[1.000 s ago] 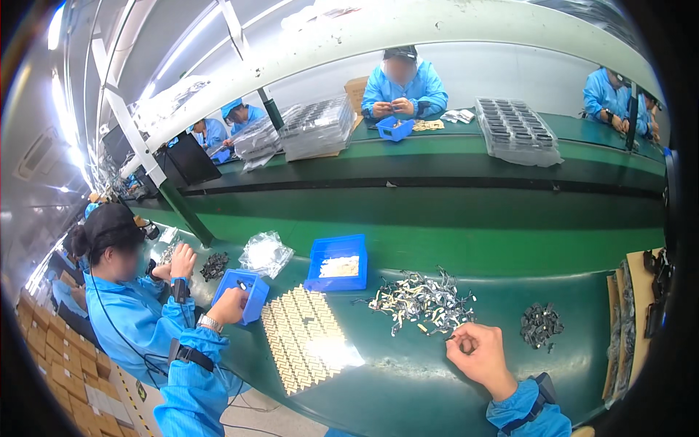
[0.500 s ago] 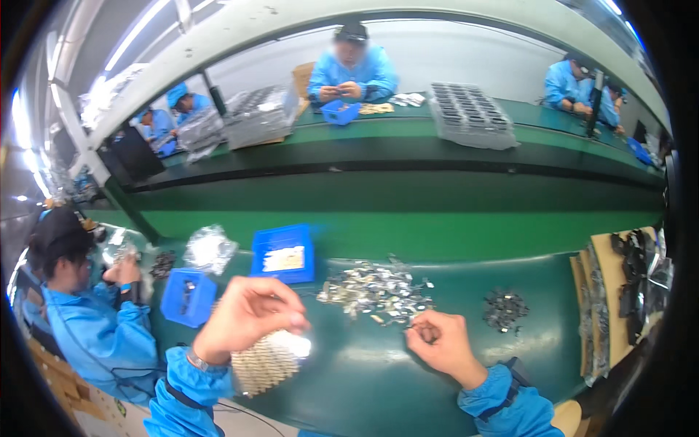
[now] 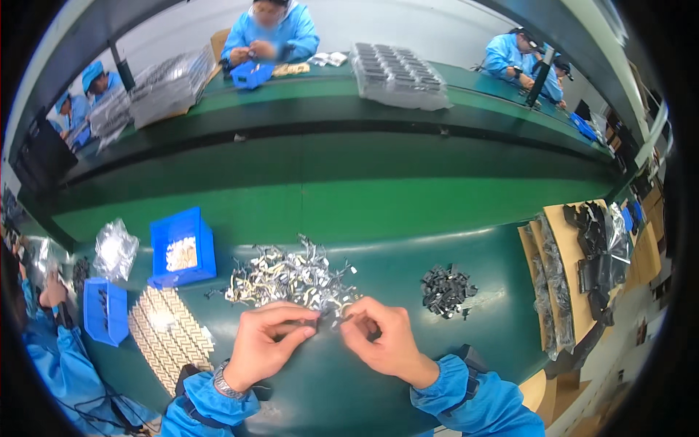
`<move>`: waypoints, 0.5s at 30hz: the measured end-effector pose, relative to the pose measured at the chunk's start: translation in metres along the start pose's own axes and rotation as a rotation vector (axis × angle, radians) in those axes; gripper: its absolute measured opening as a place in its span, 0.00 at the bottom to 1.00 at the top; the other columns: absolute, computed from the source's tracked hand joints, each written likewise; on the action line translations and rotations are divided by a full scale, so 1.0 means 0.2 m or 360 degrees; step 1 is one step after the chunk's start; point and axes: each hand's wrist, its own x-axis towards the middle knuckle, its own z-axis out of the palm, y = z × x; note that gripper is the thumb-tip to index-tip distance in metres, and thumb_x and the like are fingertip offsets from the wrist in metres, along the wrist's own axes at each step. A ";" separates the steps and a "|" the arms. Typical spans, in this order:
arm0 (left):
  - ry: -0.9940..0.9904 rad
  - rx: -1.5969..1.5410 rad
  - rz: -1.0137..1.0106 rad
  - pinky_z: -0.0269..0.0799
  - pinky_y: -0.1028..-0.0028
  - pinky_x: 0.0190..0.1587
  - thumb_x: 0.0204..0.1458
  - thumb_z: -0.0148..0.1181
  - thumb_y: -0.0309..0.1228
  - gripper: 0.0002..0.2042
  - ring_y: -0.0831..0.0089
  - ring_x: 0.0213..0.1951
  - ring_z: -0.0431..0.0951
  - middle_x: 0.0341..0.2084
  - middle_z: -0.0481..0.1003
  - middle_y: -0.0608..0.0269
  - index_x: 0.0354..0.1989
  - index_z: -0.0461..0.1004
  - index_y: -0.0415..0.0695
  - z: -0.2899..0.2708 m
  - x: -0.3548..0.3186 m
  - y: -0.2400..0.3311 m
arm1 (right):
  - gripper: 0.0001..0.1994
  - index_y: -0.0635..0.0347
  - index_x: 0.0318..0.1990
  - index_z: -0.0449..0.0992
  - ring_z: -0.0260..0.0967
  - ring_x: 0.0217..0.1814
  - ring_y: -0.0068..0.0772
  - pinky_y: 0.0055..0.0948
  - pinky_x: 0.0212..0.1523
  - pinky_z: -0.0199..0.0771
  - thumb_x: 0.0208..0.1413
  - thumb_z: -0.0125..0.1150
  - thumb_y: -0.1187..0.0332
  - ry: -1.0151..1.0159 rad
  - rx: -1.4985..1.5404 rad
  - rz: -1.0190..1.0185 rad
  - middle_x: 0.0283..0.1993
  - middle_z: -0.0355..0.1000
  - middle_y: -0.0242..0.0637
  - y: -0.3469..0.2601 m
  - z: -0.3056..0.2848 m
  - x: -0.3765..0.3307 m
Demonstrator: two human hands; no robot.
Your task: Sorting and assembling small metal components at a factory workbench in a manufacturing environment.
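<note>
My left hand (image 3: 271,341) and my right hand (image 3: 384,341) face each other over the green table, fingertips close together just in front of a pile of small metal parts (image 3: 287,280). Thumb and forefinger of the left pinch a small dark piece (image 3: 322,320). The right pinches a small silvery piece (image 3: 337,323). Both pieces are blurred and partly covered by fingers, so their exact kind and whether they touch cannot be told. Left of my left hand lies a sheet of cream-coloured strips in slanting rows (image 3: 172,336). A heap of small black parts (image 3: 446,290) lies beyond my right hand.
At the left stand a blue bin with pale pieces (image 3: 206,251), a second blue bin (image 3: 105,331) and a clear plastic bag (image 3: 115,250). Cardboard sheets with black parts (image 3: 575,284) line the right edge. A co-worker's hand (image 3: 53,293) is at the far left.
My hands have come together; the left no longer hovers over the cream sheet. The view has swung to the right, so the table's contents appear further left.
</note>
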 end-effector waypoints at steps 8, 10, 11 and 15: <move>-0.0037 0.0562 0.0136 0.83 0.76 0.41 0.51 0.70 0.18 0.15 0.74 0.38 0.84 0.38 0.80 0.56 0.49 0.83 0.39 -0.03 0.00 0.03 | 0.06 0.61 0.38 0.76 0.60 0.21 0.13 0.20 0.23 0.61 0.56 0.68 0.73 -0.0045 -0.0049 -0.0009 0.23 0.72 0.26 0.05 0.02 0.00; -0.0154 0.0586 0.0112 0.83 0.76 0.41 0.51 0.71 0.20 0.15 0.74 0.38 0.83 0.37 0.80 0.56 0.49 0.83 0.39 -0.04 0.01 0.03 | 0.06 0.61 0.38 0.76 0.59 0.21 0.13 0.20 0.23 0.60 0.56 0.68 0.72 -0.0054 -0.0059 0.0003 0.22 0.72 0.26 0.06 0.03 0.00; -0.0143 0.0571 0.0105 0.83 0.76 0.41 0.51 0.71 0.20 0.15 0.74 0.38 0.83 0.37 0.80 0.56 0.49 0.83 0.39 -0.04 0.00 0.02 | 0.06 0.61 0.38 0.76 0.59 0.21 0.13 0.20 0.23 0.60 0.56 0.68 0.72 -0.0069 -0.0052 -0.0009 0.22 0.72 0.26 0.06 0.03 -0.01; -0.0088 0.0333 -0.0014 0.83 0.75 0.45 0.52 0.70 0.18 0.14 0.73 0.41 0.84 0.38 0.80 0.55 0.47 0.82 0.36 -0.03 -0.02 0.00 | 0.06 0.62 0.38 0.76 0.60 0.21 0.13 0.20 0.23 0.60 0.56 0.68 0.73 -0.0126 -0.0058 -0.0026 0.22 0.72 0.27 0.05 0.02 -0.01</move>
